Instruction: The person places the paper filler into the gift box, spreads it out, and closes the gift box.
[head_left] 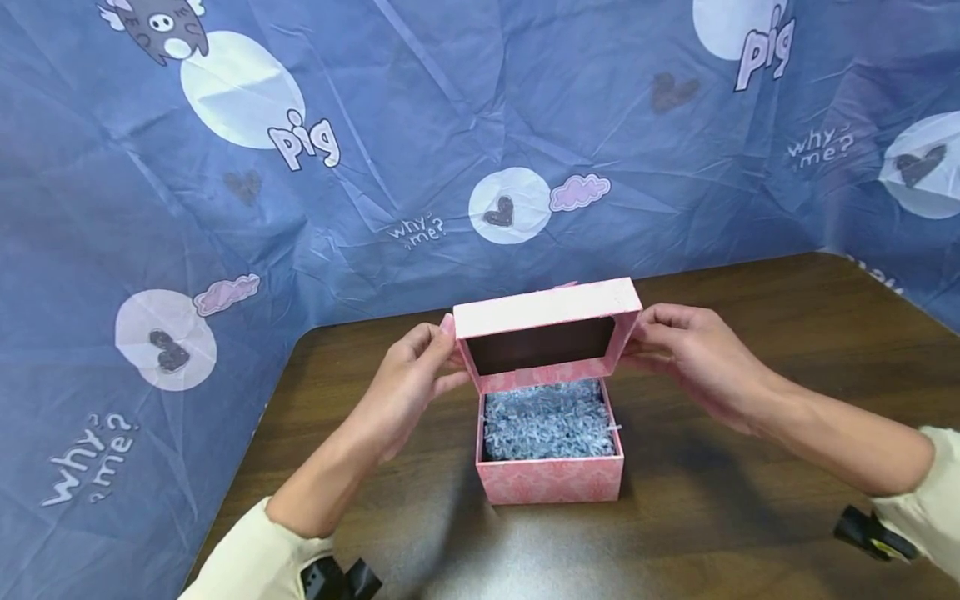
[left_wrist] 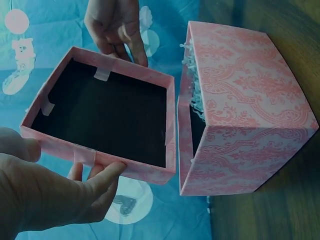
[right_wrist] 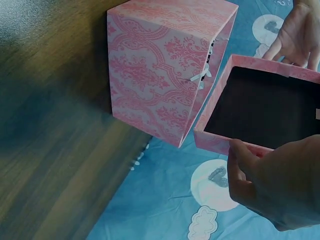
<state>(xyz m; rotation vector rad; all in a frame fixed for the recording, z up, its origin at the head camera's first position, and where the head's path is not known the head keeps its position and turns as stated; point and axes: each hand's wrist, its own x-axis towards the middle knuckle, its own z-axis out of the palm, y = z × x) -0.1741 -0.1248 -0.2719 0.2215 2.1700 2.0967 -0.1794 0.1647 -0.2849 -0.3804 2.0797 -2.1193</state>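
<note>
A pink patterned box [head_left: 551, 483] stands on the table, packed with pale blue shredded paper [head_left: 547, 421]. Its lid [head_left: 547, 307] is tilted up over the back of the box, showing a black inside [left_wrist: 100, 115]. My left hand [head_left: 408, 375] grips the lid's left side, thumb at the upper corner. At the lid's right side, my right hand [head_left: 697, 354] holds the edge between thumb and fingers. In the left wrist view, strips of clear tape [left_wrist: 103, 73] cross the lid's rim. A few paper shreds [right_wrist: 202, 76] poke out over the box's rim.
The dark wooden table [head_left: 360, 517] extends around the box. Behind it and along the sides hangs a blue printed cloth [head_left: 420, 125] with creases. Each pale sleeve [head_left: 258, 554] has a black device [head_left: 341, 577] close to its cuff.
</note>
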